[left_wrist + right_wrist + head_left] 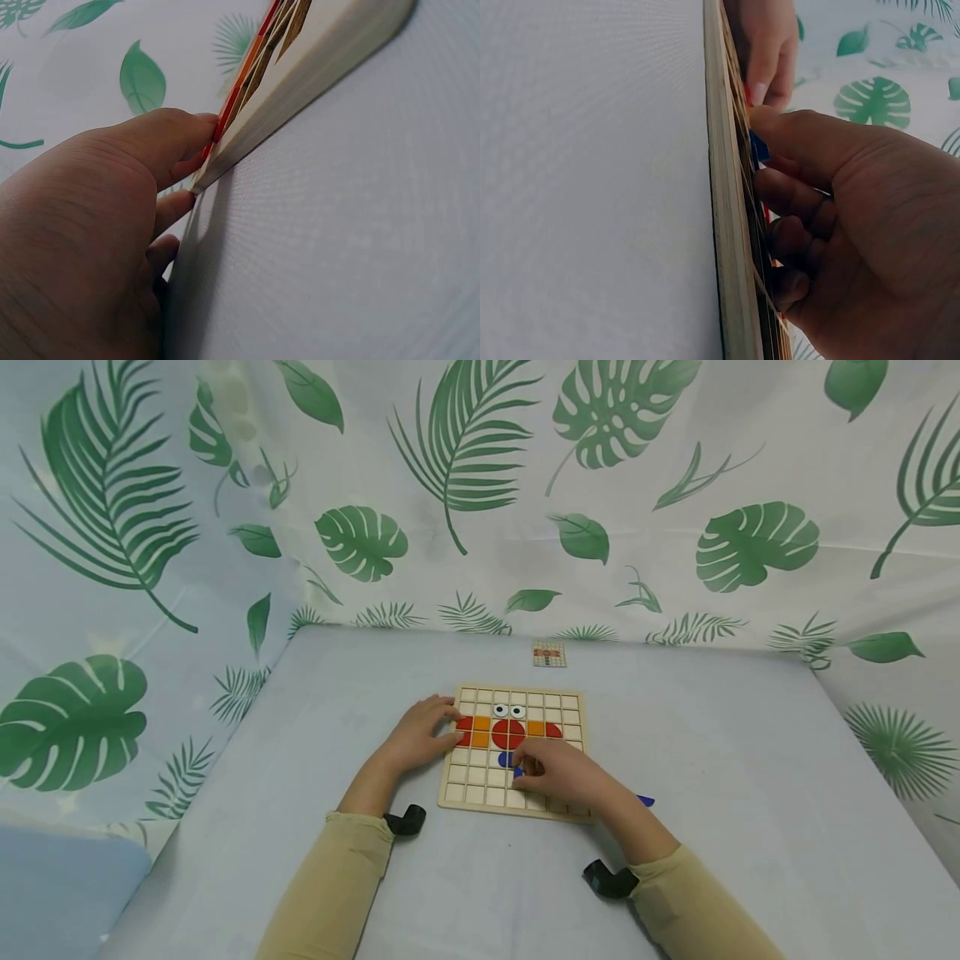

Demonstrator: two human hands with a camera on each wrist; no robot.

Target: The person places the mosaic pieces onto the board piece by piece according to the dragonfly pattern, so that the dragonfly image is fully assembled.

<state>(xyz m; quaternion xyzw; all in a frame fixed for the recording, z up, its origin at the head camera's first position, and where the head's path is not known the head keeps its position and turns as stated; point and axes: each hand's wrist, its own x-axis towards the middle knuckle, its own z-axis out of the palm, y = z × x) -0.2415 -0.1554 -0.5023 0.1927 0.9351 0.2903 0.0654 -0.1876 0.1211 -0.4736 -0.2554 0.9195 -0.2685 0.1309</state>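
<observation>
A square wooden grid board (465, 775) lies on the table, holding red, orange and blue pieces and two round eye pieces (509, 711). My left hand (416, 733) rests at the board's left edge, its thumb and fingertips touching the rim beside a red piece (464, 732). Over the lower middle, my right hand (562, 770) pinches a small blue piece (760, 146) between thumb and forefinger, its other fingers curled. Just above that hand sit a blue piece (505, 760) and a red circle (507, 734). The right hand hides the board's lower right cells.
Behind the board lies a small pattern card (550, 654). Another blue piece (646, 800) shows on the table beyond the right wrist, partly hidden by the arm. Leaf-printed cloth (480, 568) hangs along the back and sides of the white table (720, 760).
</observation>
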